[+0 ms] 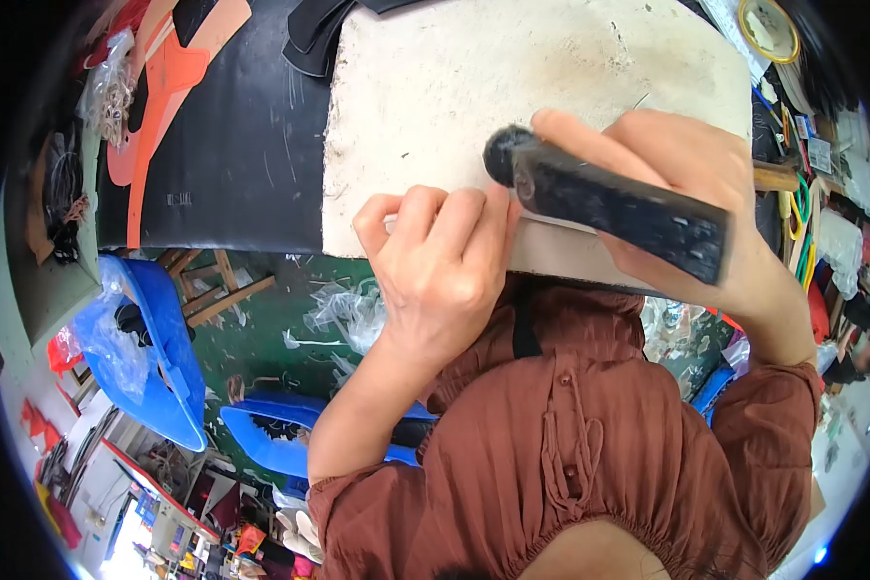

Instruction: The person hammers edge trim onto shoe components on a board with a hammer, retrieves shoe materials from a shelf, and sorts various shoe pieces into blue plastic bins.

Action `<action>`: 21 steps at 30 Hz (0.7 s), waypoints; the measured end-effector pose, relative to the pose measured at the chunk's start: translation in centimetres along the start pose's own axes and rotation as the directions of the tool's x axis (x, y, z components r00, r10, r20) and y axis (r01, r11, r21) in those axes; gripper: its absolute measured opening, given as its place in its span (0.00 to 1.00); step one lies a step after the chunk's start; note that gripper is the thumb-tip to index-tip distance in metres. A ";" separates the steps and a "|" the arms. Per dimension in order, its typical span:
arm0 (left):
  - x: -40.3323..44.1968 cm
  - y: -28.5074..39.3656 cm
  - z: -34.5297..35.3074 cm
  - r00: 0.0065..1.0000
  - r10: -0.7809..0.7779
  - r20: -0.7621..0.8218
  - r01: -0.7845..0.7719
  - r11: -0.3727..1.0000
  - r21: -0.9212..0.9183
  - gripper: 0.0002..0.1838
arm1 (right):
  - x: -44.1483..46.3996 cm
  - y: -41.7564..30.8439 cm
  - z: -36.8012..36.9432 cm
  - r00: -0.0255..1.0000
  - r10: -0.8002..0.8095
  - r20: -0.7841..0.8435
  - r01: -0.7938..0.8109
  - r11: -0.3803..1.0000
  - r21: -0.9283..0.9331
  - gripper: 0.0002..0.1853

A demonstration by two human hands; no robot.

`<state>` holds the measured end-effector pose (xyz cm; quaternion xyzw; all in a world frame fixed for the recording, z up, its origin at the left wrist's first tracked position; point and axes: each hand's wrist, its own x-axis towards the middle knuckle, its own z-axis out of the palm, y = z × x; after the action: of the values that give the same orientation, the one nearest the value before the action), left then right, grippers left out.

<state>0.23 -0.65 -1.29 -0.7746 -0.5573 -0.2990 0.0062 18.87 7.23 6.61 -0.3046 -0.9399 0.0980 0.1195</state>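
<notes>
My right hand [691, 159] is closed around a black hammer [628, 208], which has a round face at one end and a broad flared end; its handle is hidden by the hand. The hammer's round face is over the cream board [435, 87], close beside the fingertips of my left hand [445, 242]. That left hand rests at the board's near edge with fingers curled and pressed together. Whatever those fingers hold, if anything, is hidden. Under the hammer a thin pale edge shows, too covered to name.
Orange strap-like pieces [169, 77] lie on the black table surface [251, 155] at left. Black pieces [314, 34] touch the board's far left corner. Blue bins [179, 338] stand below on the green floor [261, 338]. Clutter and a tape roll [768, 29] line the right side.
</notes>
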 end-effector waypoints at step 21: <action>7.4 -3.1 2.3 0.920 0.359 0.157 -0.299 0.902 -0.313 0.09 | -3.0 2.1 -0.8 0.984 0.170 -0.051 -0.174 0.981 -0.082 0.22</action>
<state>0.08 7.67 -0.73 -0.8780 -0.3667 -0.2861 -0.1129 22.55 7.19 6.34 -0.3915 -0.9106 0.0609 0.1178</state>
